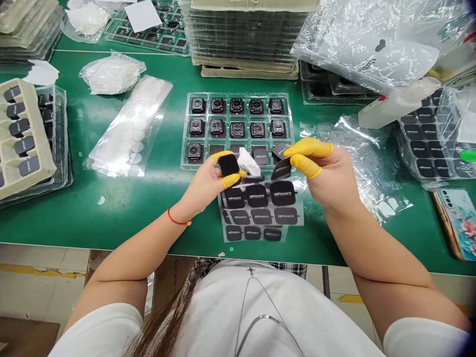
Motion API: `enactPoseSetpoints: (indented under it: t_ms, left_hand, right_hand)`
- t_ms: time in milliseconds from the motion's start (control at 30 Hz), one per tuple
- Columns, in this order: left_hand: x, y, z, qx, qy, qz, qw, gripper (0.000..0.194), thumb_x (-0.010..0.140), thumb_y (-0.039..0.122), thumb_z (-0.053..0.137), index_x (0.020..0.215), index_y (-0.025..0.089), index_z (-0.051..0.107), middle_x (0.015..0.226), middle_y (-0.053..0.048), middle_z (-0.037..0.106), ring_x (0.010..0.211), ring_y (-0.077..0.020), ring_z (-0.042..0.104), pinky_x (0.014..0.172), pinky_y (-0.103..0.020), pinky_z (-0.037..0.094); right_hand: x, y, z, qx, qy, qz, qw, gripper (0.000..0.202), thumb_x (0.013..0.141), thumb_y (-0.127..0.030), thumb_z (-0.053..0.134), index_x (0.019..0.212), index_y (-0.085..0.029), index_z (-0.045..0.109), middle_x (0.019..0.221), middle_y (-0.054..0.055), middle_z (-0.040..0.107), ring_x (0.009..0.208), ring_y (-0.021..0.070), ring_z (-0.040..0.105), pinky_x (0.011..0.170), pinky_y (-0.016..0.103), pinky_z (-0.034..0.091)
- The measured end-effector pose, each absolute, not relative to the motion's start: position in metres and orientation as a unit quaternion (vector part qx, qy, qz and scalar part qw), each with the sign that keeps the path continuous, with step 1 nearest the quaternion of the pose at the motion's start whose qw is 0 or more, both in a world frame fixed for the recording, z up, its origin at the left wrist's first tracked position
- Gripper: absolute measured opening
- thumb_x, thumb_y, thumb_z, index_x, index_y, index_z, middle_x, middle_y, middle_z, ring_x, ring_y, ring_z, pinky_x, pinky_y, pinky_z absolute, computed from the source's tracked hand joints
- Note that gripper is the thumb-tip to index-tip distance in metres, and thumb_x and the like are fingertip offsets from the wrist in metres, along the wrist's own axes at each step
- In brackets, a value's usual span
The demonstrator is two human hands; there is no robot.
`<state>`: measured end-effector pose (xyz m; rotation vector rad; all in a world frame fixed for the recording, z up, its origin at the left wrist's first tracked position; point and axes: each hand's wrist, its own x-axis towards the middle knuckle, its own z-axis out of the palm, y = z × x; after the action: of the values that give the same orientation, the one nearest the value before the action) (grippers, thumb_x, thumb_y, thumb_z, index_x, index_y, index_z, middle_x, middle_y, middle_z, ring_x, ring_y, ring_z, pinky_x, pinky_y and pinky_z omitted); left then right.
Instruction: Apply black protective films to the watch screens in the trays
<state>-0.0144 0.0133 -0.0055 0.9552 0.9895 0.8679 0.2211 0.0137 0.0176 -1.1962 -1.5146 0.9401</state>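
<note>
My left hand (199,186), with yellow finger covers, is closed around a smartwatch body (228,165), its dark screen facing up. Beside those fingers is a crumpled white wipe (250,162); whether they grip it too, I cannot tell. My right hand (329,173), also in finger covers, pinches a black rounded-square sticker (281,169) by its edge. Below both hands are sheets of similar printed stickers (256,196), slightly blurred. Just beyond, a clear compartment tray (184,144) holds several watch bodies face down, and black rounded squares show in its near row.
Tall stacked trays (241,39) stand behind. Left are a bag of round clear films (126,129) and a beige tray (37,163) of watches. At right lie a white bottle (394,106), plastic bags (372,158), bagged sticker sheets (420,131) and a phone (461,218).
</note>
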Motion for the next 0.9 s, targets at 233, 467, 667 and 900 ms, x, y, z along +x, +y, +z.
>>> enactPoseSetpoints:
  t_ms: [233,467,667,900]
  left_hand:
    - [-0.004,-0.007,-0.017,0.566,0.402,0.307,0.651,0.057,0.077,0.023,0.075,0.127,0.021,0.048,0.118,-0.007,0.065,0.095,-0.0176,0.07,0.085,-0.032,0.058]
    - [-0.004,-0.012,-0.015,0.614,0.398,0.289,0.618,0.052,0.081,0.023,0.071,0.127,0.021,0.048,0.121,-0.007,0.063,0.097,-0.0165,0.068,0.086,-0.031,0.057]
    - [-0.004,-0.013,-0.016,0.626,0.409,0.283,0.6,0.052,0.08,0.024,0.07,0.127,0.021,0.048,0.122,-0.007,0.064,0.097,-0.0185,0.069,0.084,-0.032,0.057]
    - [-0.004,-0.013,-0.013,0.618,0.411,0.284,0.607,0.052,0.08,0.021,0.07,0.126,0.021,0.047,0.119,-0.007,0.065,0.093,-0.0175,0.07,0.081,-0.03,0.057]
  right_hand:
    - [0.192,0.003,0.014,-0.505,-0.534,0.554,0.392,0.016,0.076,-0.038,0.074,0.082,-0.024,0.074,0.088,0.001,0.074,0.085,0.0186,0.068,0.084,0.037,0.056]
    - [0.186,-0.003,0.011,-0.525,-0.577,0.526,0.339,0.015,0.08,-0.034,0.069,0.086,-0.021,0.075,0.09,0.003,0.075,0.087,0.0189,0.068,0.085,0.038,0.054]
    - [0.184,-0.004,0.01,-0.525,-0.579,0.524,0.338,0.017,0.081,-0.034,0.067,0.088,-0.02,0.075,0.093,0.004,0.075,0.088,0.0195,0.068,0.085,0.038,0.053]
    - [0.182,-0.006,0.008,-0.524,-0.594,0.506,0.342,0.015,0.082,-0.033,0.067,0.087,-0.02,0.073,0.093,0.003,0.074,0.088,0.0189,0.067,0.085,0.037,0.052]
